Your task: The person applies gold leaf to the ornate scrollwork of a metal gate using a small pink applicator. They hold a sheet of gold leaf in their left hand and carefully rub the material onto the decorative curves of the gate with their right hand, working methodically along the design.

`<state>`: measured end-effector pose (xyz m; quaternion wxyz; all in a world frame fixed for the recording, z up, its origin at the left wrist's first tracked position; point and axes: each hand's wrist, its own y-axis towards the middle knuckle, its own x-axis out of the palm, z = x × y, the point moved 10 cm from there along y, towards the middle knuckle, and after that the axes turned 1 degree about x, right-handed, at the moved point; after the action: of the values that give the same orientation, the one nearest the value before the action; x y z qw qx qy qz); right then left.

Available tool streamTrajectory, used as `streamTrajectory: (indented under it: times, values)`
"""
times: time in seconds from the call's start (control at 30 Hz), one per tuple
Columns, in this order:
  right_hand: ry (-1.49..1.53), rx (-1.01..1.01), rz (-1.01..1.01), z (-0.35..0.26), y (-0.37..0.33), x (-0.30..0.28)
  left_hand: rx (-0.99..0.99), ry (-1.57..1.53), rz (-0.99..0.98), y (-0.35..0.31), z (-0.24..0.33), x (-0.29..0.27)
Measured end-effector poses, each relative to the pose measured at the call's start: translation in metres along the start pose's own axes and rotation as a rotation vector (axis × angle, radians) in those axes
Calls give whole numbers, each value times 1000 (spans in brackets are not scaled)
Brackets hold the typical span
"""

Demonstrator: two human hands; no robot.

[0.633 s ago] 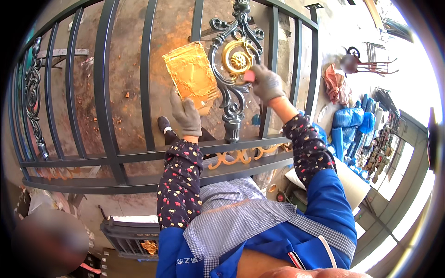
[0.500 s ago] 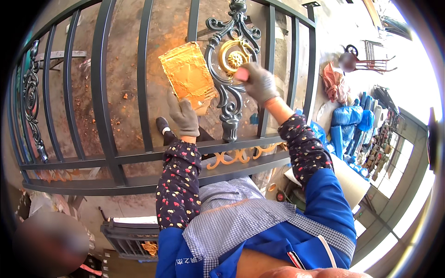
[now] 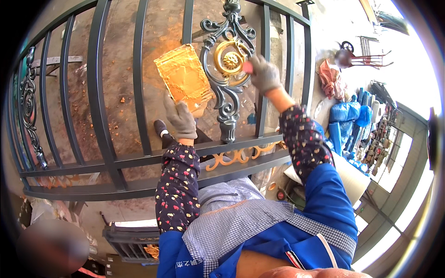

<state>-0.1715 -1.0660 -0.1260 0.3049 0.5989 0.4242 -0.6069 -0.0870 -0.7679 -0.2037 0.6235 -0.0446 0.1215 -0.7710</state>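
Note:
My left hand [image 3: 180, 118], in a grey glove, grips the lower edge of a flat piece of board [image 3: 181, 76] coated in thick gold paint. My right hand [image 3: 266, 76], gloved too, pinches a small pink sponge-like pad [image 3: 248, 68] at the right side of a gold ring [image 3: 218, 58]. Whether the pad touches the ring I cannot tell. Inside the ring sits a gold flower boss [image 3: 231, 60]. Both belong to a dark scrolled ornament [image 3: 228, 121] set between the bars of a dark metal railing panel [image 3: 99, 78]. The board is just left of the ornament.
Gold scrolls [image 3: 227, 159] run between the panel's near rails. A second scrolled ornament [image 3: 29, 104] is at far left. Right of the panel stand a hand cart [image 3: 366, 60], a reddish cloth bundle [image 3: 329, 79] and blue-wrapped bundles [image 3: 343, 113]. A blurred person [image 3: 53, 248] is at lower left.
My right hand with the pad has moved right and slightly up, from the ring's lower part to its right side. The left hand still holds the board.

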Motion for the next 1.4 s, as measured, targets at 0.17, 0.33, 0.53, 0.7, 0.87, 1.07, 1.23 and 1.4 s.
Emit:
streamTrajectory:
  times: [0.17, 0.33, 0.53, 0.7, 0.87, 1.07, 1.23, 1.4]
  values:
    - [135, 54, -198, -32, -35, 12, 64, -34, 5, 2, 6, 2]
    - [111, 16, 36, 12, 13, -9, 126, 20, 3, 2, 10, 1]
    - [130, 7, 143, 7, 60, -20, 151, 66, 40, 1, 0, -2]
    - [86, 118, -90, 31, 24, 10, 101, -37, -35, 2, 12, 4]
    - [222, 220, 30, 35, 40, -11, 60, 69, -3, 1, 4, 0]
    - [261, 213, -169, 28, 17, 12, -63, 142, -15, -5, -8, -3]
    - [338, 290, 94, 44, 14, 5, 154, -28, 10, 1, 1, 1]
    - [493, 197, -79, -4, 0, -15, 69, -82, -30, 4, 8, 2]
